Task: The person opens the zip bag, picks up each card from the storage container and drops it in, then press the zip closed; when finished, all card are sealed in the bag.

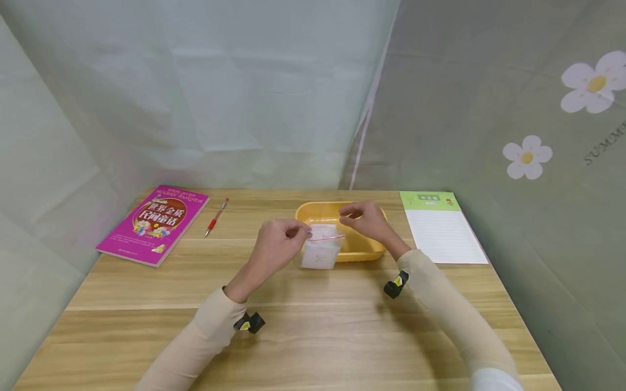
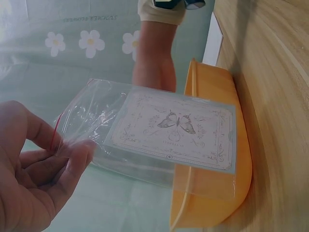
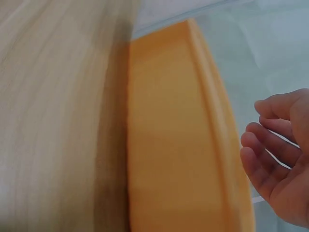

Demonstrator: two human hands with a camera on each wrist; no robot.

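My left hand (image 1: 277, 243) pinches the top corner of a clear zip bag (image 1: 320, 254) with a red seal line. Inside the bag is a white card (image 2: 176, 129) printed with a butterfly and a scrolled border. The bag hangs before the near left side of a yellow plastic basin (image 1: 364, 256). A pale patch shows just above the bag in the head view; I cannot tell whether it is a separate thing. Above the basin's right part is my right hand (image 1: 370, 220), its fingers loosely bent and holding nothing in the right wrist view.
A magenta book (image 1: 158, 225) lies at the left of the wooden table (image 1: 313, 331), with a red pen (image 1: 217, 217) beside it. To the right of the basin lies a lined pad (image 1: 442, 233) with a green header. Cloth walls (image 1: 254, 108) surround the table's back and sides.
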